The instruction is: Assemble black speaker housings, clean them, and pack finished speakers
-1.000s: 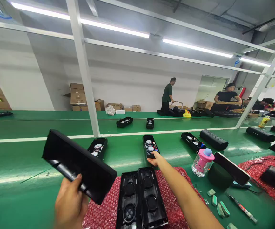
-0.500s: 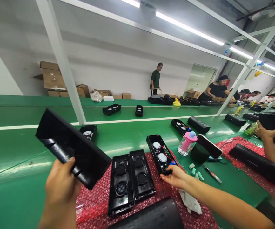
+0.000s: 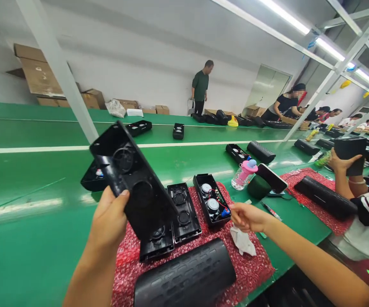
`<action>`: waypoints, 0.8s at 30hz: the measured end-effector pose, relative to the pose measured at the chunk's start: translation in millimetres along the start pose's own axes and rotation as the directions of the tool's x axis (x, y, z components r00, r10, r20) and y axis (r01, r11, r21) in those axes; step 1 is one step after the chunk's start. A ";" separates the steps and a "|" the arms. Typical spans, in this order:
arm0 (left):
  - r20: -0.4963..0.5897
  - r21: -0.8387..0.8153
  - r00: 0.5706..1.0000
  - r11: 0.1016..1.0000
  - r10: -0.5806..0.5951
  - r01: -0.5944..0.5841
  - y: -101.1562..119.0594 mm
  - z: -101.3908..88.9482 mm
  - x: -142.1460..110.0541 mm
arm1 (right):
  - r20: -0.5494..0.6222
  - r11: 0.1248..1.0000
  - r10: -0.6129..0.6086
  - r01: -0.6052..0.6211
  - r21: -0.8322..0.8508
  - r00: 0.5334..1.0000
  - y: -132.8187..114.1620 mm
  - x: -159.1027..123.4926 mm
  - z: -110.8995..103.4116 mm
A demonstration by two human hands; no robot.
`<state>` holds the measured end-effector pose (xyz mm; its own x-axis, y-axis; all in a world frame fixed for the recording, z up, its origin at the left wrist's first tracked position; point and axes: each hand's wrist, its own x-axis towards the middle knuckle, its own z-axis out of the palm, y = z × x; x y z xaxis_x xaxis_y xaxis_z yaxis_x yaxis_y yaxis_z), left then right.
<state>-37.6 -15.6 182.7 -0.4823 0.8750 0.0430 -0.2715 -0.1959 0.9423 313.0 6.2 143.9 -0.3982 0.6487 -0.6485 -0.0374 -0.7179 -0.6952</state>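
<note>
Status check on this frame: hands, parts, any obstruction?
Left hand gripping black speaker shell, raised. Right hand beside open speaker tray on red bubble wrap. Nothing between them.

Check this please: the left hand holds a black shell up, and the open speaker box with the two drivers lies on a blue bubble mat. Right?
Not quite. The head view shows the mat is red, not blue. The left hand does hold the black shell up, and the speaker box lies on that mat.

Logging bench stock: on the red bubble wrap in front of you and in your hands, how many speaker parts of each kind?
Empty black shells: 3, one in the left hand at, two on the red bubble wrap at and.
Shell with drivers and wiring: 1.
Grille cover: 1.
Total: 5.
</note>
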 end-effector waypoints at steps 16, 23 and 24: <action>0.594 0.451 0.734 0.892 -0.329 0.034 -37.2 31.1 -54.4 | 0.250 0.768 -0.639 0.585 0.261 0.727 4.9 37.0 135.0; 0.667 0.648 0.673 0.694 -0.320 -0.313 -38.4 -3.1 -28.6 | 0.061 0.749 -0.629 0.625 -0.221 0.775 -67.2 32.6 84.8; 0.657 0.650 0.703 0.676 -0.271 -0.347 -38.2 -9.4 -24.6 | 0.022 0.743 -0.623 0.600 -0.297 0.782 -77.5 32.1 73.7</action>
<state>-23.2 -33.8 142.5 0.2822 0.9593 -0.0072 0.5251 -0.1481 0.8381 235.6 64.1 199.9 -0.3085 0.9488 -0.0675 0.0059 -0.0691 -0.9976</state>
